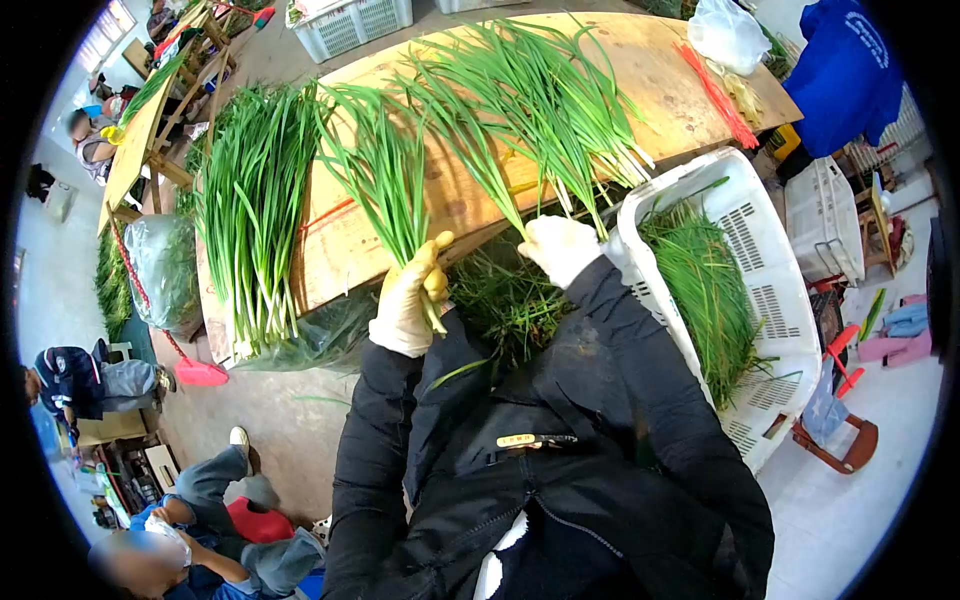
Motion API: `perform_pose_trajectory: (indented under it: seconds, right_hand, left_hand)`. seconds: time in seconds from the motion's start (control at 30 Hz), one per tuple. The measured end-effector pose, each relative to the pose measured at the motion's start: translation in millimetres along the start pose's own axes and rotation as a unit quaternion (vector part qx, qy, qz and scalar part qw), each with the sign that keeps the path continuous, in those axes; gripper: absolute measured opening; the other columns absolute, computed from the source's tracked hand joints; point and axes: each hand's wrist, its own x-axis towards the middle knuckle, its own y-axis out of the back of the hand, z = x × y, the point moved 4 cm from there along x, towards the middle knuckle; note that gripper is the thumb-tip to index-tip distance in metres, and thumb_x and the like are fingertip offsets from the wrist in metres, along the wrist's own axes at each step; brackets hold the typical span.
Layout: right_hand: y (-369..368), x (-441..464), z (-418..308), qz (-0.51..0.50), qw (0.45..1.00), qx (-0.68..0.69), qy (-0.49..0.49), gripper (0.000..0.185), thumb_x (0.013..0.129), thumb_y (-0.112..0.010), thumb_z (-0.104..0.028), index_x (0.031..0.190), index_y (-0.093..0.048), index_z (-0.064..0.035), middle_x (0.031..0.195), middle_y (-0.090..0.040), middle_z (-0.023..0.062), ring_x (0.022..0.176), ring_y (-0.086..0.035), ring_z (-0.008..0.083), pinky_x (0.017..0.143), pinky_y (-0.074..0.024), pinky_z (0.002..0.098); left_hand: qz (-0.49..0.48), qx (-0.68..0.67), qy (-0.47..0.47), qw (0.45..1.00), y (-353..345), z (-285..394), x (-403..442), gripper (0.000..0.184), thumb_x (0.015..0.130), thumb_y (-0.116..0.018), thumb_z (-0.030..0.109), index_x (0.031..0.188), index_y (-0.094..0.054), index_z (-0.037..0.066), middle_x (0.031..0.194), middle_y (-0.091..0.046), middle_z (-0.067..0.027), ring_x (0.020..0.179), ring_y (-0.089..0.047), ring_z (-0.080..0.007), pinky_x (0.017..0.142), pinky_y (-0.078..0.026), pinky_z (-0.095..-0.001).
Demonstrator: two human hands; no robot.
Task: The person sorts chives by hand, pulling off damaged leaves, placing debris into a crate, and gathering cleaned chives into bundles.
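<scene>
My left hand (pixel 408 300), in a pale glove, is closed around the lower stems of a bunch of garlic chives (pixel 385 185); the leaves fan out over the wooden table (pixel 450 205). My right hand (pixel 562 248), in a white glove, pinches the stem ends of a thinner cluster of chives (pixel 478 160) at the table's near edge. Just beyond it lies a loose spread of chives (pixel 560 105), white ends toward me. To the left of my left hand, a thick pile of chives (pixel 260 200) hangs its stems over the edge.
A white plastic crate (pixel 765 305) with green leaves stands at my right. Loose greenery (pixel 505 305) lies below the table edge. Red ties (pixel 718 98) and a white plastic bag (pixel 726 36) rest on the table's far right. Other people sit at the left.
</scene>
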Motion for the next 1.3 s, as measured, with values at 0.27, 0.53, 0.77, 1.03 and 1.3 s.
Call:
perform_pose_trajectory:
  seconds: [0.27, 0.53, 0.77, 1.03, 1.3]
  right_hand:
    - [-13.3, -27.6, -19.2, -0.092, 0.823, 0.555, -0.078, 0.016, 0.084, -0.055, -0.016, 0.083, -0.059, -0.0006, 0.074, -0.063, 0.004, 0.057, -0.054, 0.0054, 0.047, -0.0383, 0.0163]
    - [-5.9, -39.6, -43.0, 0.016, 0.964, 0.255, 0.067, 0.029, 0.078, -0.057, -0.035, 0.081, -0.055, -0.0065, 0.068, -0.056, 0.0093, 0.063, -0.056, 0.0229, 0.057, -0.0458, 0.032]
    - [1.9, 59.8, -10.9, 0.103, 0.98, -0.135, 0.105, 0.019, 0.079, -0.053, -0.018, 0.096, -0.055, -0.0088, 0.074, -0.056, 0.009, 0.065, -0.056, 0.0242, 0.059, -0.0457, 0.0301]
    - [139.4, 133.7, 91.6, 0.184, 0.925, 0.328, -0.058, 0.015, 0.083, -0.05, -0.009, 0.093, -0.061, -0.0049, 0.068, -0.063, 0.0033, 0.055, -0.057, 0.0077, 0.044, -0.0399, 0.0186]
    - [284.3, 88.2, 53.6, 0.387, 0.839, 0.363, 0.119, 0.015, 0.08, -0.045, -0.003, 0.078, -0.06, -0.0004, 0.069, -0.063, 0.0071, 0.048, -0.053, 0.0088, 0.04, -0.0392, 0.0193]
  left_hand:
    - [0.075, 0.001, -0.007, 0.997, 5.5, -7.7, -0.3, 0.027, 0.076, -0.063, 0.014, 0.098, -0.055, 0.0, 0.087, -0.061, -0.009, 0.057, -0.048, -0.0063, 0.05, -0.038, -0.0157]
    - [0.051, 0.015, 0.017, 0.998, 1.8, -39.0, -1.0, 0.024, 0.073, -0.06, 0.001, 0.097, -0.055, -0.002, 0.093, -0.062, -0.0143, 0.075, -0.06, -0.0158, 0.066, -0.047, -0.0232]
    - [0.038, 0.057, 0.008, 0.998, -12.9, -19.9, -12.2, 0.029, 0.072, -0.063, 0.006, 0.099, -0.054, 0.0, 0.093, -0.062, -0.0143, 0.069, -0.054, -0.0085, 0.06, -0.04, -0.0178]
    - [0.009, 0.079, 0.035, 0.996, 10.3, -12.4, -37.7, 0.035, 0.07, -0.063, 0.005, 0.103, -0.054, -0.001, 0.093, -0.062, -0.0113, 0.083, -0.058, -0.0167, 0.077, -0.044, -0.0235]
    - [0.091, 0.052, 0.011, 0.994, 10.4, -44.7, -10.3, 0.022, 0.071, -0.059, 0.0, 0.093, -0.058, -0.001, 0.082, -0.062, -0.0065, 0.057, -0.051, -0.0085, 0.05, -0.038, -0.0185]
